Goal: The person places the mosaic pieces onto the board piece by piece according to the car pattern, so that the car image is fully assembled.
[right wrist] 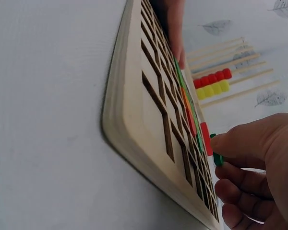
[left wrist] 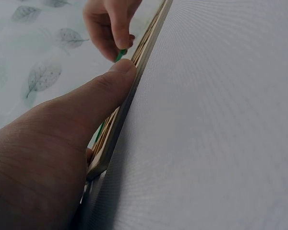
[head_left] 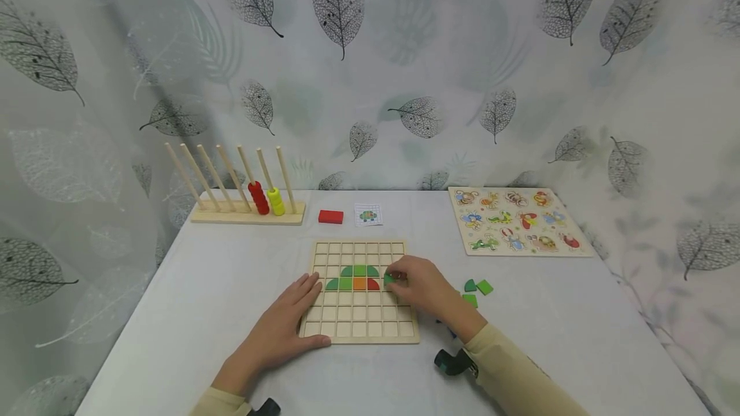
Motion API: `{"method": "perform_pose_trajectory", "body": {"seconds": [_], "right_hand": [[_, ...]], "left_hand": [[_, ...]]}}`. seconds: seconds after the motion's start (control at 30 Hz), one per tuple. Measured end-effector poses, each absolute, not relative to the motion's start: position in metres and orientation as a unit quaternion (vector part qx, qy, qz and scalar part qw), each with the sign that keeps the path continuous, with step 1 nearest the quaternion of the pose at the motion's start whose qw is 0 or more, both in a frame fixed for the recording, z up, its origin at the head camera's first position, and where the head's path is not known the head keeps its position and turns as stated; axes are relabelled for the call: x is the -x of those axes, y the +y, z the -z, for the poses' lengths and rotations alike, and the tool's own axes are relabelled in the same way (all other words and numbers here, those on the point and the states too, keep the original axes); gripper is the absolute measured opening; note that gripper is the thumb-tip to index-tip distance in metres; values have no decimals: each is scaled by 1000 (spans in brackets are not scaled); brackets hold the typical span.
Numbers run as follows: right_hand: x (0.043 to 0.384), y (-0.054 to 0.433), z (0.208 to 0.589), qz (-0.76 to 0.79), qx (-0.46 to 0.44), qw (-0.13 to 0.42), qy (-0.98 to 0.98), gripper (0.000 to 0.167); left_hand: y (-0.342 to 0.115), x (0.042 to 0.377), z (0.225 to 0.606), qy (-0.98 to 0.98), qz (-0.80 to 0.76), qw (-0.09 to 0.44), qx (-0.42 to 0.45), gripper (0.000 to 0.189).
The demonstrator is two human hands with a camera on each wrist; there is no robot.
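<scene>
white table, across the lower part of the head view. on it, far right, insect picture board; far left, peg rack with red and yellow beads. front and centre, wooden grid board, with green, orange and red tiles seated in two rows. at its left edge, left hand, spread wide, thumb on the near edge, gripping nothing. over its right side, right hand, narrowed to a pinch on small green piece, just right of the seated tiles.

possible trouble, by judgement: a skewed board, from left hand easing off under sideways pressure. loose tiles scattered by a dragging right sleeve. seated tiles nudged by a knuckle. green piece turned in the pinch, hence perched askew on a cell rim.

hard to make out: right-hand cells, partly behind right hand; pattern on small card, too fine; green piece's outline, half behind fingers. touching the board or just above: cannot tell.
</scene>
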State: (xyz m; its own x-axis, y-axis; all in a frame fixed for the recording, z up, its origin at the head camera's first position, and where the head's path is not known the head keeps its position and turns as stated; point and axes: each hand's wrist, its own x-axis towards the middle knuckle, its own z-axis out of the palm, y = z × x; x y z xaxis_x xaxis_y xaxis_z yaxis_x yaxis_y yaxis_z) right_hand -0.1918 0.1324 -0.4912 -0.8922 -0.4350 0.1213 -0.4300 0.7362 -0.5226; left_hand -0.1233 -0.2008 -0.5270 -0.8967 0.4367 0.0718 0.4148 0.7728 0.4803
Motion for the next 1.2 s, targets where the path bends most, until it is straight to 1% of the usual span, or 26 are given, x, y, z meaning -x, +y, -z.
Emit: {"method": "perform_pose_trajectory", "body": {"seconds": [0.37, 1.2], "right_hand": [[191, 129, 497, 265, 240, 14, 934, 21], [190, 129, 500, 271, 247, 15, 930, 18]], "left_hand": [[-201, 124, 528, 942, -246, 19, -227, 115], [-202, 123, 527, 938, -256, 8, -233, 113]]}}
